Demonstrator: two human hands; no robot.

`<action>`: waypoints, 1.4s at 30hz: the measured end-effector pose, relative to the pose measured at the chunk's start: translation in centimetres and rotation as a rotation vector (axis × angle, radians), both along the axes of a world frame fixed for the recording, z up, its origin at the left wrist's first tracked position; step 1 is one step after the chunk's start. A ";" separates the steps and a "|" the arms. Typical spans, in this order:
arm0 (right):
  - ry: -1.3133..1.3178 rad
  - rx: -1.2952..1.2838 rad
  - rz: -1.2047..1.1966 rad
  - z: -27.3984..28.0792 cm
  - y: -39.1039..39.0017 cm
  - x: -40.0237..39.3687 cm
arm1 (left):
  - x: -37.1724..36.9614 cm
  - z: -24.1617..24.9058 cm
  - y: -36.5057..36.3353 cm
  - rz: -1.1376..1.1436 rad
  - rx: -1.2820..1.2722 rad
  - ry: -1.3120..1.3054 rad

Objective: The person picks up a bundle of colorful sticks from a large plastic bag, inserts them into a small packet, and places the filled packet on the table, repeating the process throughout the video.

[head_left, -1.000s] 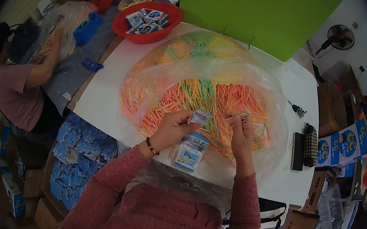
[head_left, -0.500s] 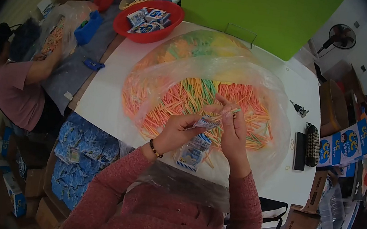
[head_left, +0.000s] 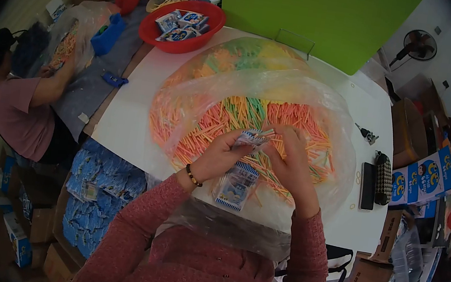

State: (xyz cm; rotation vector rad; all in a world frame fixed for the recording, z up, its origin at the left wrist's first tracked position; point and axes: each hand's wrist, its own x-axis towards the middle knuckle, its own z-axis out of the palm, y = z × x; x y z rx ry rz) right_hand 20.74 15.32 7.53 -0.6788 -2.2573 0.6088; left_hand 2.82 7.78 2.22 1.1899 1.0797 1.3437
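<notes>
My left hand [head_left: 216, 156] grips a small blue-and-white printed plastic packet [head_left: 250, 139] above the table. At the packet's right end is my right hand [head_left: 293, 165], thumb and fingers pinched around the ends of a few thin coloured sticks; the fingers partly hide them. Below both hands, a stack of similar packets [head_left: 236, 187] lies at the table's near edge. Beyond them, a large clear plastic bag [head_left: 303, 82] lies wide open, with a heap of pink, orange, green and yellow sticks [head_left: 210, 127] inside.
A red basin [head_left: 213, 31] of filled packets stands at the back left. A phone [head_left: 368, 186], a checked pouch [head_left: 384, 178] and keys [head_left: 367, 134] lie on the right. Many blue packets [head_left: 105, 193] fill a box at lower left. Another person [head_left: 25, 107] works at the left table.
My left hand has raised the packet slightly and turned it. My right hand has shifted a little right and down, bringing the sticks from above the packet to its right end.
</notes>
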 end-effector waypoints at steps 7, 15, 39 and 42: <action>-0.060 0.160 -0.114 -2.0 0.4 0.6 | 0.6 -0.2 0.6 -0.103 -0.104 -0.266; 0.097 0.042 -0.184 -2.3 0.5 0.7 | 0.2 0.0 1.1 -0.096 -0.001 -0.091; 0.463 -0.639 -0.265 -2.6 -2.5 10.9 | -20.2 -4.2 -14.1 0.749 -0.194 0.419; 0.393 -0.549 -0.399 -3.0 -2.8 12.2 | -17.8 -3.2 -13.0 0.800 -0.129 1.151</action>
